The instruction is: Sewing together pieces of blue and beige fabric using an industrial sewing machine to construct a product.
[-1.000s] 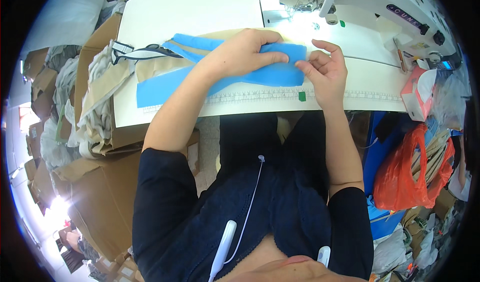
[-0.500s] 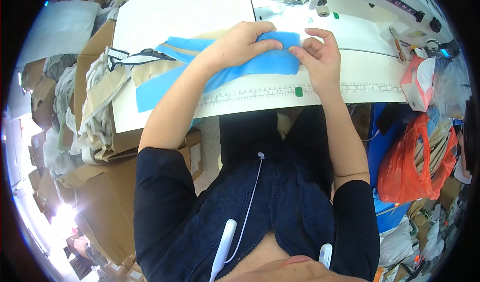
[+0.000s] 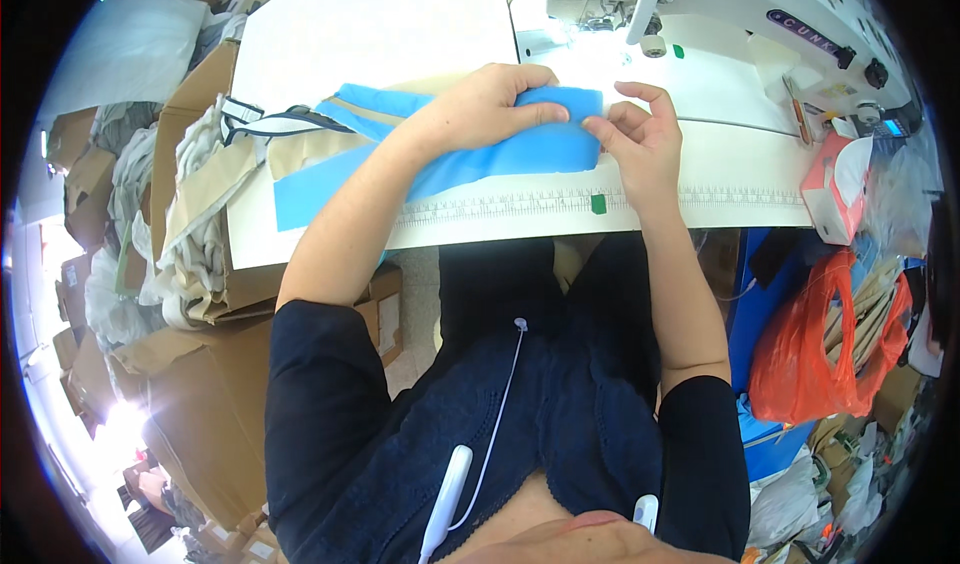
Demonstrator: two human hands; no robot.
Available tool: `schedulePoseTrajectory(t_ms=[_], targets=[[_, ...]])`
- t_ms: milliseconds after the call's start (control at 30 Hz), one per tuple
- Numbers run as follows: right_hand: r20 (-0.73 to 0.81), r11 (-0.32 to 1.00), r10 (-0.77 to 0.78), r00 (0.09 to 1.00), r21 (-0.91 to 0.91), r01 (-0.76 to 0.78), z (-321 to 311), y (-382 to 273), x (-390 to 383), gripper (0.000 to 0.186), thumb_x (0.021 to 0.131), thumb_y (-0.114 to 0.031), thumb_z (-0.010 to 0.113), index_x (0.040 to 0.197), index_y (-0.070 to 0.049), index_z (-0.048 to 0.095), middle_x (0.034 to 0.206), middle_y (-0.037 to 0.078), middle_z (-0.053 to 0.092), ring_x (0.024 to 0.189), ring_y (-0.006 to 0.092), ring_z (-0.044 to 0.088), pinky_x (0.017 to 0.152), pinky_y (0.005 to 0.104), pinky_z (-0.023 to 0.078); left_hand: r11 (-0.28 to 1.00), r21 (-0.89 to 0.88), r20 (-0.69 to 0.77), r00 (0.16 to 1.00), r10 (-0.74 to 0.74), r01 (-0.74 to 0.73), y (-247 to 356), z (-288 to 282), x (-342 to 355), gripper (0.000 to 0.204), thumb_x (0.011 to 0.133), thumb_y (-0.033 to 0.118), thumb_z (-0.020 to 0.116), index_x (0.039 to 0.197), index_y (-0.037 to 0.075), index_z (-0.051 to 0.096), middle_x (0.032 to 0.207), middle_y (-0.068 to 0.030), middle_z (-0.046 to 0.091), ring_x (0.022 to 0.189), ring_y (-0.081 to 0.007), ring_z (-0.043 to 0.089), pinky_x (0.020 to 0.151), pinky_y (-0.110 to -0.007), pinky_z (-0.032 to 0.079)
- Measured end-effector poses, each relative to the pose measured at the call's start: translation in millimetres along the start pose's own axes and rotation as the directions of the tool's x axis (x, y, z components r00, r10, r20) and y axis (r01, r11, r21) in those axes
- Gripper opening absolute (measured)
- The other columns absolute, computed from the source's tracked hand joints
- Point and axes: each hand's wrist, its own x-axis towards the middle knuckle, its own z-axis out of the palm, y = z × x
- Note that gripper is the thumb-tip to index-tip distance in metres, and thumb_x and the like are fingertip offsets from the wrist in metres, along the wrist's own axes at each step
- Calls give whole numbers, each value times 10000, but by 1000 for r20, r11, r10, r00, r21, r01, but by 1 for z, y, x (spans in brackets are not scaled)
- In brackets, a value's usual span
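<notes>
A long piece of blue fabric (image 3: 325,184) lies folded on the white table, over beige strips (image 3: 310,149) and a dark-edged band (image 3: 260,124). My left hand (image 3: 480,114) is closed on the fabric near its right end, with the thumb on top. At that end, the tip of my right thumb touches the blue fabric; the other fingers of my right hand (image 3: 645,144) are bent and apart, the index raised.
A white sewing machine (image 3: 740,4) stands behind my hands, a printed ruler (image 3: 720,196) along the table's front (image 3: 760,154). A pink box (image 3: 830,189) sits at right, above a red bag (image 3: 800,364). Cardboard boxes (image 3: 200,414) and piled fabric crowd the left.
Over the last second both hands and the blue fabric have shifted slightly away from my body, toward the machine. Their grip and pose look much the same.
</notes>
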Motion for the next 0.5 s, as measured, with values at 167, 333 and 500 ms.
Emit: schedulePoseTrajectory(t_ms=[167, 333, 500], targets=[[6, 998, -11, 1000, 56, 11, 0, 4, -1, 454, 804, 22, 731, 1159, -17, 450, 779, 85, 647, 708, 117, 628, 615, 224, 507, 1000, 6, -15, 1000, -12, 12, 3, 0, 1, 359, 905, 364, 649, 1025, 26, 655, 785, -152, 655, 715, -237, 641, 692, -333, 507], [7, 997, -12, 1000, 78, 11, 1, 4, -1, 434, 811, 30, 721, 1145, -23, 449, 789, 85, 649, 714, 114, 629, 624, 221, 506, 995, 6, 58, 994, -97, 97, 7, -2, 1, 315, 922, 318, 644, 1060, 35, 648, 858, -84, 643, 785, -155, 601, 720, -292, 488], [12, 996, -39, 999, 77, 38, 1, 3, 0, 428, 817, 31, 716, 1139, -25, 441, 785, 78, 645, 715, 106, 624, 636, 209, 495, 1000, 3, 15, 1000, -21, 21, 7, -1, -2, 381, 864, 361, 697, 1037, 23, 660, 801, -136, 663, 727, -221, 648, 680, -324, 514]])
